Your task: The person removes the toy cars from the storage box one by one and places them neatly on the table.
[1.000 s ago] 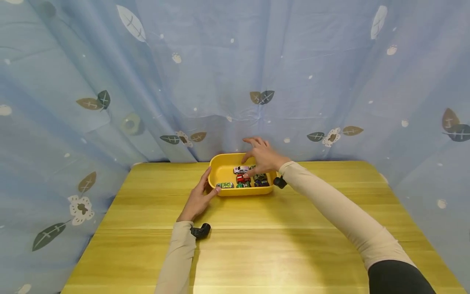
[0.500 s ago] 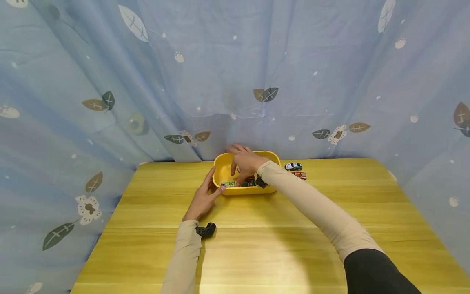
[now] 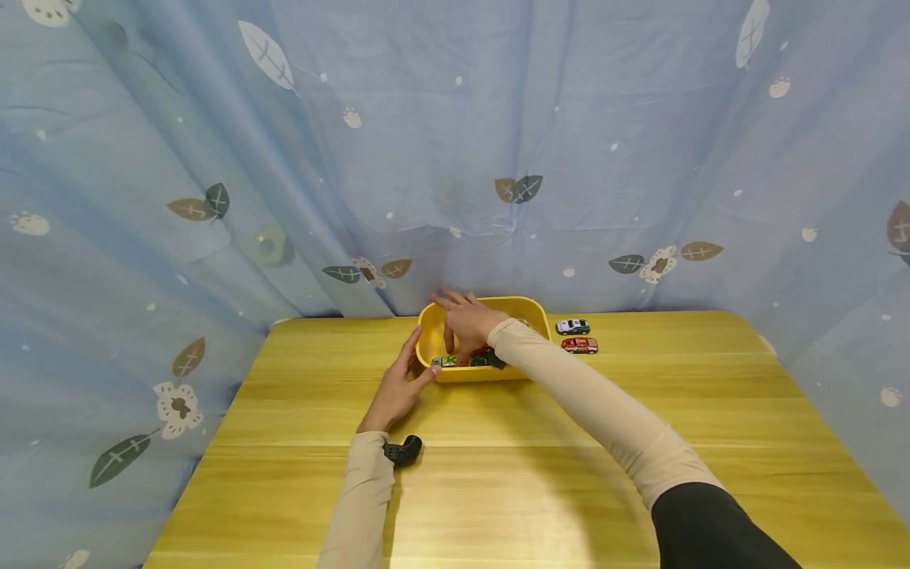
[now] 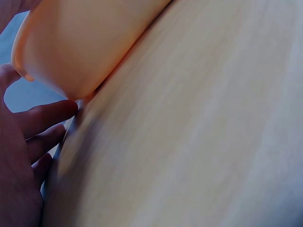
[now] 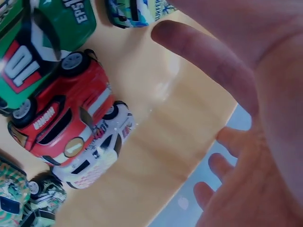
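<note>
The left hand [image 3: 396,393] holds the left end of a yellow plastic tray [image 3: 543,316], its thumb at the front corner and fingers along the outer side. In the left wrist view, fingertips meet the tray's wall [image 4: 80,52]. Reaching into the tray, the right hand [image 3: 469,322] has its fingers spread and pointing down beside a green-and-blue toy car [image 5: 130,12]. The right wrist view shows its index fingertip right by that car; the thumb tip is out of frame. A green toy car [image 5: 47,52], a red one [image 5: 71,118] and a white one [image 5: 102,156] lie inside.
Camouflage toy cars [image 5: 28,198] sit in the tray's other part. Right of the tray, a white-and-black toy car [image 3: 573,326] and a red-orange one [image 3: 579,345] stand on the wooden table [image 3: 483,490]. A blue patterned curtain [image 3: 426,158] hangs right behind.
The right hand has moved left inside the tray, toward the green-and-blue car. The two cars on the table, hidden behind the right arm at first, now show. The left hand keeps its place.
</note>
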`<state>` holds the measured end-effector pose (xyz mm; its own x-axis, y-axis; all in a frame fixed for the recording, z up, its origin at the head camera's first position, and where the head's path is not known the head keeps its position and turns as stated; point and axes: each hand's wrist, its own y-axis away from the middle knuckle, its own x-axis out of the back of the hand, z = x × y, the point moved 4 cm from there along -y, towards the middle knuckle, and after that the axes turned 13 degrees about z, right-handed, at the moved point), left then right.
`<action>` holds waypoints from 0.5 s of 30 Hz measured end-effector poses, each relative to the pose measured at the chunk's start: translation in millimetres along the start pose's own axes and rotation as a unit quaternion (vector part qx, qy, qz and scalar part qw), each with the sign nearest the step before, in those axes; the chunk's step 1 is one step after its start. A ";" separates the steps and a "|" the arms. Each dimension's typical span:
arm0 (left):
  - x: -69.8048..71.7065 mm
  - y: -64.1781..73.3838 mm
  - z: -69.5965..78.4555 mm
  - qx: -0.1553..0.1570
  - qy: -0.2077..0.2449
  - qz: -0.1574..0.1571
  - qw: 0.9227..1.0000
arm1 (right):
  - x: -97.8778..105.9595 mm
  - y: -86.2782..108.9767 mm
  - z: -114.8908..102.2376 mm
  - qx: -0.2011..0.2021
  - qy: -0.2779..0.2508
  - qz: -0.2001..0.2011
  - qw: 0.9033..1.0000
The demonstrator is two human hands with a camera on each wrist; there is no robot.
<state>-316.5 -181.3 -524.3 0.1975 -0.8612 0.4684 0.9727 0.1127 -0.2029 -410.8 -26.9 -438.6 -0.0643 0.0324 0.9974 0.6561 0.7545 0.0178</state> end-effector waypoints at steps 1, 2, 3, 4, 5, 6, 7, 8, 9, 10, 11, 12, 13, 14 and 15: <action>-0.1 -0.2 0.0 -0.002 0.000 -0.001 1.000 | -0.2 0.1 -0.1 0.000 0.004 -0.001 1.000; -0.2 -0.3 0.2 -0.005 -0.001 -0.001 1.000 | -0.5 0.0 -0.2 -0.001 0.008 -0.001 1.000; -0.3 -0.5 0.4 -0.008 -0.001 -0.001 1.000 | -0.8 -0.1 -0.2 -0.001 0.010 -0.002 1.000; -0.5 -0.7 0.5 -0.011 0.000 -0.001 1.000 | -1.2 -0.2 -0.2 -0.001 0.014 -0.002 1.000; -0.5 -0.9 0.4 -0.013 0.000 -0.001 1.000 | -1.4 -0.1 -0.2 -0.001 0.016 -0.001 1.000; -0.6 -1.0 0.4 -0.013 -0.001 0.001 1.000 | -1.7 -0.3 -0.5 0.001 0.018 0.000 1.000; -0.5 -1.0 0.4 -0.014 0.000 0.002 1.000 | -2.1 -0.7 -0.7 0.001 0.017 0.001 1.000; -0.4 -0.9 0.3 -0.014 0.000 0.003 1.000 | -2.7 -1.1 -0.9 0.002 0.018 0.001 1.000; -0.3 -0.8 0.0 -0.012 -0.001 0.003 1.000 | -3.2 -1.3 -1.0 0.003 0.019 0.001 1.000; -0.2 -0.5 -0.2 -0.010 -0.002 0.003 1.000 | -3.9 -1.6 -1.3 0.003 0.020 0.001 1.000; 0.0 -0.3 -0.3 -0.009 -0.003 0.003 1.000 | -4.3 -1.8 -1.5 0.004 0.021 0.000 1.000; 0.2 -0.1 0.0 -0.009 -0.003 0.002 1.000 | -4.5 -2.0 -1.9 0.004 0.023 -0.001 1.000; 0.5 0.1 0.0 -0.009 -0.002 0.002 1.000 | -4.7 -2.3 -2.1 0.003 0.025 -0.001 1.000; 0.8 0.1 0.1 -0.010 -0.002 0.002 1.000 | -4.7 -2.4 -2.5 0.004 0.029 -0.001 1.000; 1.1 0.1 0.4 -0.012 -0.002 0.003 1.000 | -4.6 -2.7 -2.9 0.004 0.033 0.000 0.999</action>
<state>-316.1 -182.0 -523.5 0.2036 -0.8589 0.4699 0.9684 0.1059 -0.2260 -410.2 -31.0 -443.0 -0.0151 -0.0104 0.9998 0.6502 0.7596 0.0177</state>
